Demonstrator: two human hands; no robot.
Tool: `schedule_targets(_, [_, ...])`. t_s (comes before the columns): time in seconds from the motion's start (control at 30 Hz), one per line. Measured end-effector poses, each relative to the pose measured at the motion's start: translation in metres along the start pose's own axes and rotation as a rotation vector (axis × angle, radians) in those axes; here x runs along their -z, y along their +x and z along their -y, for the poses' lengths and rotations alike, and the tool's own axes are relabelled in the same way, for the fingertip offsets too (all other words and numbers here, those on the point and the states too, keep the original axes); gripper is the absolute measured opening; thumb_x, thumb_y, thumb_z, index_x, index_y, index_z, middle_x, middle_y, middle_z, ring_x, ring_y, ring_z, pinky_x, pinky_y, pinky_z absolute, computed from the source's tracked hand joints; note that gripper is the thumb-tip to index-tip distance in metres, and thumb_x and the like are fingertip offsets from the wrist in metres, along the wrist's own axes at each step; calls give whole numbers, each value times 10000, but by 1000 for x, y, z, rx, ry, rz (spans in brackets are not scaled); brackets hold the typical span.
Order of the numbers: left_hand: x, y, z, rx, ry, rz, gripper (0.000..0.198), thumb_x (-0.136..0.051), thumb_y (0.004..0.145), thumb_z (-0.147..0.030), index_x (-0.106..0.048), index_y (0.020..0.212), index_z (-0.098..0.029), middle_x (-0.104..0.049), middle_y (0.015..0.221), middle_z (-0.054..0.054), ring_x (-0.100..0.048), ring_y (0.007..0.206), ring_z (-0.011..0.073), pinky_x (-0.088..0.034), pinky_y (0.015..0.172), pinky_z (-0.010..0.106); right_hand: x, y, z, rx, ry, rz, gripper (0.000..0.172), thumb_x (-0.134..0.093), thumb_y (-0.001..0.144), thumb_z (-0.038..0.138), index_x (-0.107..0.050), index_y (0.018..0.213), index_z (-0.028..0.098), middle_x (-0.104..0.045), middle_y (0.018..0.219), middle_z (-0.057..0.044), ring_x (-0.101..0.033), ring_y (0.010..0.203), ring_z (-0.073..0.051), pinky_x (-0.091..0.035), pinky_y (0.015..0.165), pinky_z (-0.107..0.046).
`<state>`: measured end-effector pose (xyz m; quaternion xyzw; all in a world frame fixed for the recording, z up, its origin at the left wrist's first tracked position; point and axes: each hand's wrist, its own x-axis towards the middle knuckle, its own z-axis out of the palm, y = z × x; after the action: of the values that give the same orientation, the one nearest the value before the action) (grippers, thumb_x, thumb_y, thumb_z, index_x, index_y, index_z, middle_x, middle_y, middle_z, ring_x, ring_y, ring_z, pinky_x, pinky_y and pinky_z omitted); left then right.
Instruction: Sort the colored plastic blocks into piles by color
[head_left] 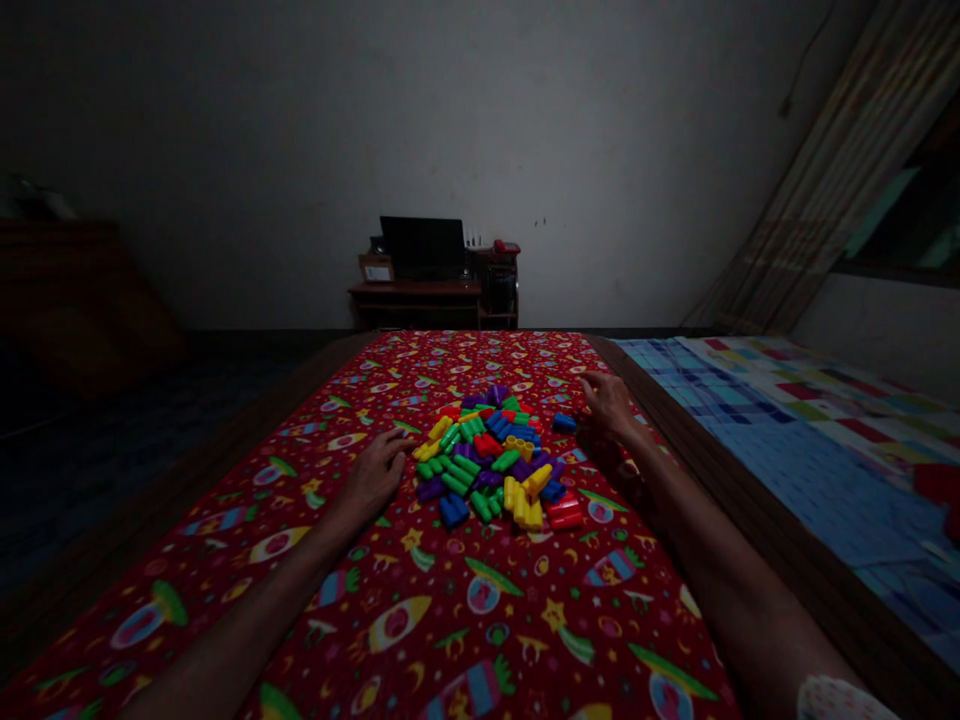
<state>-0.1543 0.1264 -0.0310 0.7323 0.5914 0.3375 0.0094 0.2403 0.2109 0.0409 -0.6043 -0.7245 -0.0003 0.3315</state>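
Observation:
A heap of plastic toy blocks [482,466], made of joined tubes in green, yellow, blue, purple and red, lies on a red patterned cloth [405,625]. My left hand [377,468] rests on the cloth at the heap's left side, fingers loosely stretched toward the yellow blocks [430,440]. It holds nothing that I can see. To the right of the heap, my right hand [609,402] is lifted a little over the cloth with its fingers bent and apart, nothing visible in them. A lone blue block [565,423] lies just left of that hand.
Against the far wall stands a desk [416,290] with a dark monitor [424,246], a cardboard box [376,268] and a red telephone [506,247]. Blue checked bedding [720,430] spreads on the right, beneath a curtain [810,170]. Dark wooden furniture [75,300] is at left.

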Motion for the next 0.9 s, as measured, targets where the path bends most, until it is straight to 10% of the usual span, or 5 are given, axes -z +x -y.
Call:
schedule_targets(0.13, [2,0,-1,5,8,24,409,-365,837,-334,-721,966,-179,-633,1197,113,-592,1124,260,-487,985,437,1,-9,53,362,85,419,278,-506,862,255,-701,732,107,-601,601,-4,-489,561,-94,-297,549,-202])
schedule_targets(0.3, [5,0,-6,12,10,27,411,-364,839,-327,-721,979,-182,-624,1212,111,-592,1122,258,-491,982,430,10,-27,89,468,-83,652,238,-580,862,358,-724,935,183,-656,721,-23,-526,606,-108,-246,524,-215])
schedule_targets(0.57, [6,-1,-8,25,12,38,429,-351,838,-326,-721,982,-163,-618,1216,129,-576,1143,278,-470,1004,460,8,-18,78,461,65,638,227,-597,834,262,-716,993,152,-682,752,-42,-561,628,-115,-317,542,-198])
schedule_targets(0.9, [5,-1,-5,3,10,17,406,-373,838,-342,-728,963,-190,-629,1211,105,-590,1126,255,-487,988,429,18,7,-40,-254,23,151,298,-600,816,302,-734,993,104,-739,882,-124,-678,800,-217,-477,667,-258])
